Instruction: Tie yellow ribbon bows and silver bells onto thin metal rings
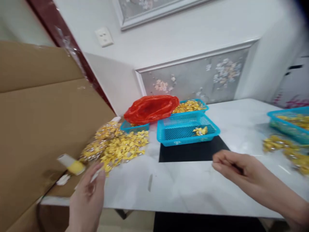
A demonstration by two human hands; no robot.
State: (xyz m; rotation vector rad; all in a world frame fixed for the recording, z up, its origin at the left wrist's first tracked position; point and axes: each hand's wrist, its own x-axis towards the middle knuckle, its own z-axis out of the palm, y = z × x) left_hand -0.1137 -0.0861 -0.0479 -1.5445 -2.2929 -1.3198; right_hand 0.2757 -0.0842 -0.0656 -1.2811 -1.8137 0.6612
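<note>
- The near blue basket sits on a black mat about mid-tabletop, and serves here as the landmark; its mesh floor holds only one small yellow-and-silver piece, so it looks like the tray for pieces that have been sorted.
- Left of the basket a loose pile of yellow foil pieces lies spread on the tabletop, within easy reach of the left hand.
- That left hand hovers at the near end of the pile, well left of the basket and close to the tabletop's front edge; its fingers are bent round something pale and thin, but motion blur hides whether they are truly pinching it.
- The right hand floats just off the basket's near right corner, beside the mat, its fingers curled loosely together with nothing visible between them.
- Behind the basket, touching its back rim, a second blue basket is heaped with yellow pieces, and a crumpled red plastic bag slumps to the left of that.
- Far right of the basket another blue basket and a further scatter of yellow pieces suggest a second work spot.
- A large open cardboard box stands well left of the basket, against the tabletop's edge.
- The tabletop is pale, glossy and marble-like; behind it runs a white wall with floral panels, a framed picture and a switch plate.
</note>
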